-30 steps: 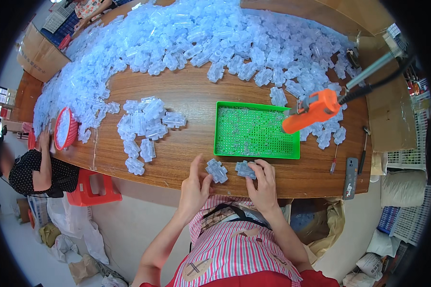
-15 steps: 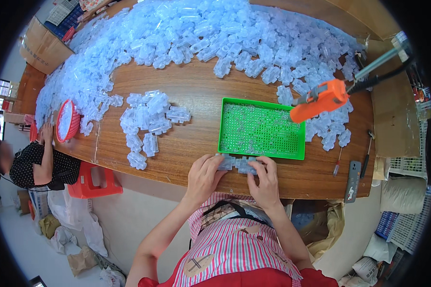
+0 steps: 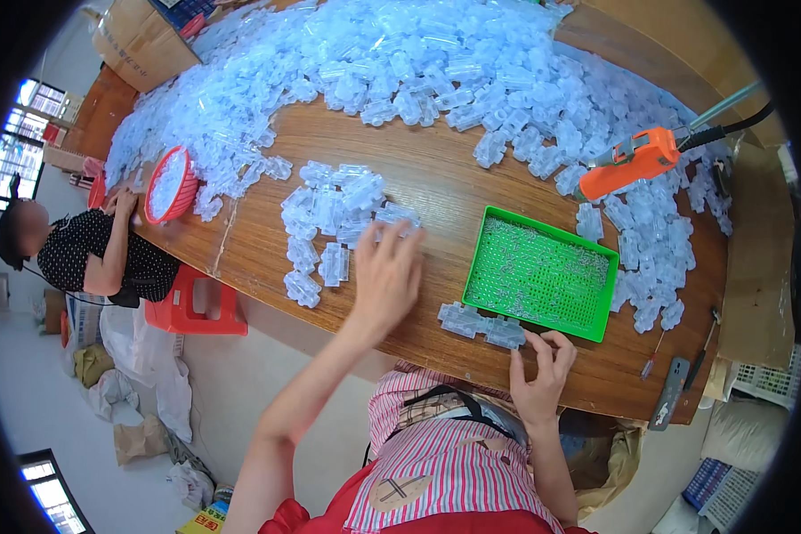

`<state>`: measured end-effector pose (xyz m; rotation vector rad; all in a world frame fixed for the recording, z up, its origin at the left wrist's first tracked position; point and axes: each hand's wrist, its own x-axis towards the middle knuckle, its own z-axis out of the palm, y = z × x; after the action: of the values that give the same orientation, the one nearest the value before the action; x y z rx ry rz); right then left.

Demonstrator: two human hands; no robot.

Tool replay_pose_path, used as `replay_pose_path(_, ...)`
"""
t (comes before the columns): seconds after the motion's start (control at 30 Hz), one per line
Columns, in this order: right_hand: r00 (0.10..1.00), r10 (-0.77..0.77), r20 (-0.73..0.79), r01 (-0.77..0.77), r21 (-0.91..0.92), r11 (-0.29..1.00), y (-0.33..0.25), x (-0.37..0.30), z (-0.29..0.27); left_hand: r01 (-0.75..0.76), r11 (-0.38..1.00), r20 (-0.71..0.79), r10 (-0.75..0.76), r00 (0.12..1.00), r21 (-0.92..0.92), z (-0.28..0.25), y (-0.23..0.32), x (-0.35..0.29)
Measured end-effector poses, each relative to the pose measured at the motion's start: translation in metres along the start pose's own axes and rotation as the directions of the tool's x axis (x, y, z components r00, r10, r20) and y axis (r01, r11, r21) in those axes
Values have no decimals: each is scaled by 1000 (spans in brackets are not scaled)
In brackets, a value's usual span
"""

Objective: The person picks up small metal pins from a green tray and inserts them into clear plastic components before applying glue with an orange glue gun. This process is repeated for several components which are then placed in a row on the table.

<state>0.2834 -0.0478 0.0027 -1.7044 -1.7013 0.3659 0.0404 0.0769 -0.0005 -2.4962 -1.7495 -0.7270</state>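
Observation:
Two clear plastic parts (image 3: 481,326) lie end to end at the near side of the wooden table, below the green tray. My right hand (image 3: 543,372) has its thumb and forefinger on the right end of this pair. My left hand (image 3: 388,274) is stretched over the near side of a small heap of similar clear parts (image 3: 334,200). Its fingers are apart, with the tips at the heap's rightmost piece, which they partly cover. The green perforated tray (image 3: 479,258) holds many small metal pieces, likely screws or pins.
A large mound of clear parts (image 3: 400,67) covers the table's far side. An orange electric screwdriver (image 3: 632,163) hangs above the tray's right. A phone-like dark slab (image 3: 669,394) and small screwdrivers lie at right. At left, a person (image 3: 89,254) sits by a red basket (image 3: 186,193).
My left hand has left the pair of parts and moved to the small heap. The right hand stays at the pair's right end. The whole view has shifted and tilted.

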Motion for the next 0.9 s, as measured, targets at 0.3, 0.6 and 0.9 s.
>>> replay_pose_path(0.3,994,70,-81,-55,177,983,-17,8,-17,-88,995,160,94,983,-48,-5,-33,34)
replay_pose_path(0.6,843,285,456,-525,813,253,-43,30,5,253,672,305,-43,951,-696,-31,97,-7)
replay_pose_path(0.9,728,418,544,-649,743,162,3,7,-35,90,859,312,85,946,-504,-31,106,-18)
